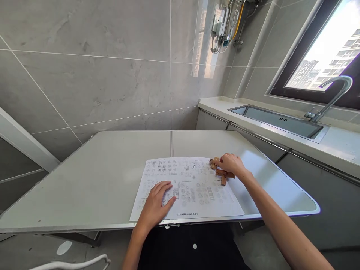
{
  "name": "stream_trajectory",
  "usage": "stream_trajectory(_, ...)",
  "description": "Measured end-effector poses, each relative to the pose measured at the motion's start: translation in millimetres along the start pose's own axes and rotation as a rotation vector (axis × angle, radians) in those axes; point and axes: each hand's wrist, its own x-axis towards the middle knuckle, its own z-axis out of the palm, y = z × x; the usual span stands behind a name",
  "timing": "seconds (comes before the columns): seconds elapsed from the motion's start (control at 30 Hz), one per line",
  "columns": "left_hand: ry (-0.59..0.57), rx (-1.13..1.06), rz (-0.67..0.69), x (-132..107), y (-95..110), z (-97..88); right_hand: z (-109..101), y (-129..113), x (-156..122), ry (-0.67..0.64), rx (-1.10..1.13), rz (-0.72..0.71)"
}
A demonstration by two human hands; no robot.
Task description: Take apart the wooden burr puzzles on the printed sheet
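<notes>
A large white sheet [202,208] printed with small diagrams lies near the table's front edge. My left hand [156,202] rests on its left half, fingers stretched out and slightly apart, holding nothing. At the sheet's upper right corner, my right hand [231,164] has its fingers closed on a light wooden puzzle piece [214,164], partly hidden by the fingertips. Just below that hand lie several reddish-brown wooden puzzle pieces [223,180], crossing one another. The exact shape of the gripped piece is hard to make out.
The pale folding table [84,180] has a seam down its middle. To the right runs a counter [343,150] with a steel sink [277,122] and a curved faucet [332,98]. A tiled wall [112,86] stands behind. A white curved tube-like thing [73,263] is at lower left.
</notes>
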Motion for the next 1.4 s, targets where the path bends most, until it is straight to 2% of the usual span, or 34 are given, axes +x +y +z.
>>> stream_trajectory(0.13, 0.005, -0.009, 0.007, -1, 1, 0.1, -5, -8, 0, -0.070, 0.002, -0.039)
stream_trajectory(0.23, 0.011, -0.011, 0.013, -1, -1, 1.2, -12, -17, -6, -0.064, 0.030, -0.105)
stream_trajectory(0.37, 0.034, -0.044, 0.010, -1, 1, -0.6, -24, -39, -33, -0.036, 0.151, -0.265)
stream_trajectory(0.43, 0.060, -0.092, -0.010, 0, 7, -3.5, -30, -55, -54, 0.000, 0.374, -0.398)
stream_trajectory(0.6, 0.027, -0.416, -0.109, 7, 32, -8.0, -36, -93, -104, 0.028, 0.688, -0.525)
stream_trajectory(0.7, -0.084, -0.710, -0.048, 13, 46, -7.8, -27, -108, -120, -0.008, 0.845, -0.562)
stream_trajectory(0.8, -0.094, -0.805, -0.060, 16, 56, -9.2, -18, -114, -129, -0.033, 0.944, -0.544)
stream_trajectory(0.87, -0.065, -0.767, -0.096, 15, 60, -11.2, -16, -113, -132, -0.126, 0.986, -0.497)
stream_trajectory(0.97, -0.084, -0.728, -0.087, 13, 64, -15.2, -19, -106, -132, -0.403, 1.002, -0.468)
stream_trajectory(1.1, -0.180, -0.662, 0.012, 13, 68, -22.0, -22, -95, -127, -0.815, 1.102, -0.556)
stream_trajectory(1.17, -0.216, -0.627, 0.077, 14, 72, -24.9, -17, -91, -125, -0.922, 1.198, -0.530)
stream_trajectory(1.23, -0.206, -0.565, 0.107, 16, 74, -25.8, -8, -87, -123, -0.899, 1.247, -0.456)
stream_trajectory(1.4, -0.119, -0.386, 0.040, 23, 73, -16.5, 11, -80, -123, -0.494, 1.123, -0.357)
